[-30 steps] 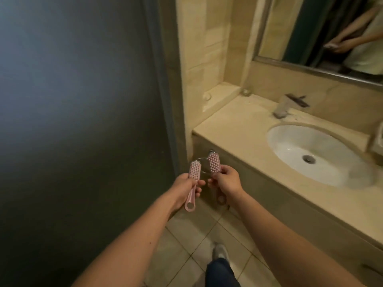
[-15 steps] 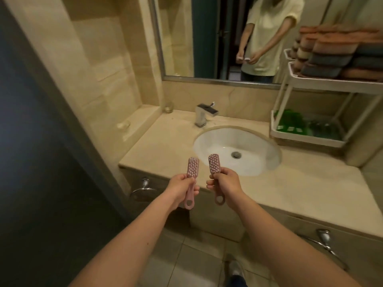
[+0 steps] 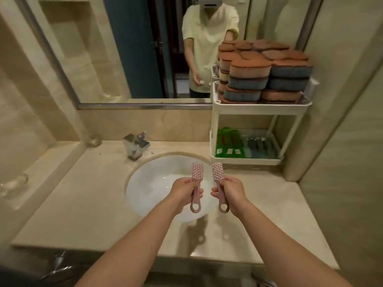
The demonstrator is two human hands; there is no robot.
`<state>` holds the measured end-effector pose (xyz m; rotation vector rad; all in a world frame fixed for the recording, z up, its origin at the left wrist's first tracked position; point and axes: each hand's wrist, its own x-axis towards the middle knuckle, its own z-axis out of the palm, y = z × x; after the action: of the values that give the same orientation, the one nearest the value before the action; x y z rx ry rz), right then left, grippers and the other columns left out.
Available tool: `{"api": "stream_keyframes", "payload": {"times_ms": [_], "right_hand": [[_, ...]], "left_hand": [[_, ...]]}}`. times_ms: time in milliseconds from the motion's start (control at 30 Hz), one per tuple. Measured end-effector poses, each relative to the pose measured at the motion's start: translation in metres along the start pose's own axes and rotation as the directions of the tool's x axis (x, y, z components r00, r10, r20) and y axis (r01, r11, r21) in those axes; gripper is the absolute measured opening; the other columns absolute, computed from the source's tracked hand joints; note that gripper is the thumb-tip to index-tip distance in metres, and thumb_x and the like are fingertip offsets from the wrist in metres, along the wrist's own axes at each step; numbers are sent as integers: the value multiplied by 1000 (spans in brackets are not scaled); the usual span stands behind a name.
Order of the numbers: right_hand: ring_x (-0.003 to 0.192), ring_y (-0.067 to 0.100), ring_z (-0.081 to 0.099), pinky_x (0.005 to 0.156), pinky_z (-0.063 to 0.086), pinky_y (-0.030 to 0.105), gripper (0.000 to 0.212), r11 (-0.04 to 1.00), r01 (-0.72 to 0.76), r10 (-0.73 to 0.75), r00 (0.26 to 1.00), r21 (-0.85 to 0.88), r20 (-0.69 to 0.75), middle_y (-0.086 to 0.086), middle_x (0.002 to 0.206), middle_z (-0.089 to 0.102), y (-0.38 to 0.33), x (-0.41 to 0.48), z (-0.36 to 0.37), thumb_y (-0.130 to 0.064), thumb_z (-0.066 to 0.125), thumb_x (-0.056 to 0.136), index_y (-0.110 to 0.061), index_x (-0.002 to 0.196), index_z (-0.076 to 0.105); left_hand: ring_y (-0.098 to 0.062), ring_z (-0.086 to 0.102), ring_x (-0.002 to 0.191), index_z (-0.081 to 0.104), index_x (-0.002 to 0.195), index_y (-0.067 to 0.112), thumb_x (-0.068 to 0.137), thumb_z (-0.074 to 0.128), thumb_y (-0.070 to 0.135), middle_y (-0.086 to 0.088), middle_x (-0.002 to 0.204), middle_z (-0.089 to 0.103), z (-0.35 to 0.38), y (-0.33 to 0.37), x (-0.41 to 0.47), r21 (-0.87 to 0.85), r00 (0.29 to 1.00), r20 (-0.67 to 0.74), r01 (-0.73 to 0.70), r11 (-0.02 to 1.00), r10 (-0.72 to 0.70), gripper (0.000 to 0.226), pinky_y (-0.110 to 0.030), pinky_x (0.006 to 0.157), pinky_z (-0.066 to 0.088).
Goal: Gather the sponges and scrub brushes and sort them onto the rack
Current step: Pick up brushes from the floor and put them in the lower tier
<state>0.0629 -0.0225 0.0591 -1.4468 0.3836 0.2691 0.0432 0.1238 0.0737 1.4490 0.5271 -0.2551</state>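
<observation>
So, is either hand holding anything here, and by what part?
Yes: left hand grips the left brush, right hand the right brush, each by mid-handle, bristles up.

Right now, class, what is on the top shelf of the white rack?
Stacked sponges, rust-orange scouring faces up, blue or cream foam below, fill the top shelf of the rack. The front stacks hide the lower layers behind.
</observation>
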Motion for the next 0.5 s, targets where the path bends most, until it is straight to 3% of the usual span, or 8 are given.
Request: {"api": "stream_keyframes", "payload": {"times_ms": [100, 233, 400, 500], "right_hand": [[66, 26, 62, 59, 58, 28, 23, 1000, 4, -3, 998, 16, -70, 19, 75, 60, -15, 27, -24, 2, 41, 94, -8, 86, 59], [72, 26, 64, 54, 56, 25, 18, 999, 5, 0, 992, 39, -125, 21, 88, 63, -33, 61, -54, -2, 42, 97, -11, 96, 58], [72, 24, 63, 61, 58, 32, 16, 998, 6, 4, 986, 61, -166, 17, 92, 64, -53, 106, -85, -5, 47, 97, -5, 107, 59], [80, 26, 62, 73, 54, 38, 16, 999, 35, -41, 974, -33, -221, 11, 85, 66, -64, 132, -103, -8, 50, 96, -6, 95, 66]], "left_hand": [[-27, 65, 77, 58, 109, -1, 96, 50, 3, -20, 89, 65, 32, 13, 27, 49, 1000, 22, 9, 999, -10, 16, -34, 73, 59], [-26, 67, 86, 62, 97, 7, 95, 53, 7, -16, 97, 67, 75, 30, 56, 131, 997, 73, -6, 991, -3, 9, -34, 77, 58], [-22, 68, 84, 63, 92, 11, 94, 57, 7, -10, 93, 67, 124, 56, 92, 151, 994, 109, -24, 988, 7, 7, -27, 64, 57], [-22, 66, 77, 63, 95, 9, 95, 57, 8, -10, 89, 66, 145, 70, 113, 184, 992, 128, -39, 982, 15, 6, -25, 58, 56]]}}
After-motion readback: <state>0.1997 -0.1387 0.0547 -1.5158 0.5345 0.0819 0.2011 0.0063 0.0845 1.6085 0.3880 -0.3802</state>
